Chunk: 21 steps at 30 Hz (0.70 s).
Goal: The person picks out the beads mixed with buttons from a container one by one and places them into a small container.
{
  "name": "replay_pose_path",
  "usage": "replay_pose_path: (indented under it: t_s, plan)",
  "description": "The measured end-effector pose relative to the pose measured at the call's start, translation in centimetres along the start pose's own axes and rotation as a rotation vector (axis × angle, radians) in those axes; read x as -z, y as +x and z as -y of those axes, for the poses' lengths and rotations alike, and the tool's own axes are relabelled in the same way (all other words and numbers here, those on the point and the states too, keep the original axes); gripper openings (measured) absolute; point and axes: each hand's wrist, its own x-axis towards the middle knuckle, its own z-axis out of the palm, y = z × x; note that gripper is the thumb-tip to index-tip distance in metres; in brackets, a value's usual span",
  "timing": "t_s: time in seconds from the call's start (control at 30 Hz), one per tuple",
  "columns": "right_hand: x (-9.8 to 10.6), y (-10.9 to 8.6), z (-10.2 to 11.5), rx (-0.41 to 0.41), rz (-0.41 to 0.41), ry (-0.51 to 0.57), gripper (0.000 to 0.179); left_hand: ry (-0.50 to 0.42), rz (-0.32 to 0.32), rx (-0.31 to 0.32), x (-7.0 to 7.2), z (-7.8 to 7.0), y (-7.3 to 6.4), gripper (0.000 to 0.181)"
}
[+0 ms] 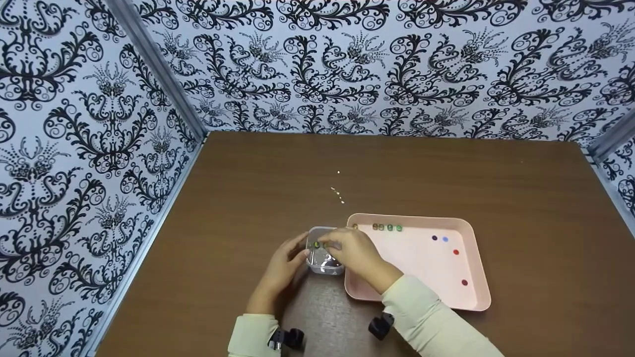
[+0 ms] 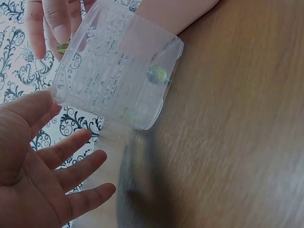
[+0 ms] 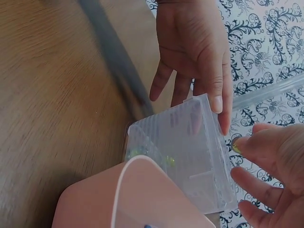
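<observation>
A small clear plastic container (image 1: 325, 270) stands on the table against the left side of a pink tray (image 1: 416, 270). Above its opening, my right hand (image 1: 358, 252) pinches a yellow-green glass marble (image 2: 62, 47) between thumb and fingertip. My left hand (image 1: 280, 270) is at the container's left side, fingers extended, with its thumb at the rim; whether it presses there I cannot tell. Through the clear wall, a green marble (image 2: 156, 74) and a blurrier yellow-green marble (image 2: 127, 113) show at the container's bottom.
Along the tray's far side sit several greenish and brownish marbles (image 1: 390, 228). Towards its right lie a dark blue piece (image 1: 434, 238), a light blue piece (image 1: 445, 239), a red piece (image 1: 456, 252) and a dark red piece (image 1: 465, 282), all small and round. Patterned walls border the brown table (image 1: 248, 198).
</observation>
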Motion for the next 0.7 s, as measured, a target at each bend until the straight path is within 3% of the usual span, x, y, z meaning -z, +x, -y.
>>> replay_pose_path:
  t_s: [0.4,0.7]
  plan:
    - [-0.13,-0.06,0.03,0.107,-0.043,-0.069,0.018,-0.007,-0.004,-0.010,-0.02,0.05,0.15,0.041]
    - [0.26,-0.33,0.16,0.066,0.004,-0.053,0.035,0.002,0.005,0.009,0.04,0.31,0.13,0.042]
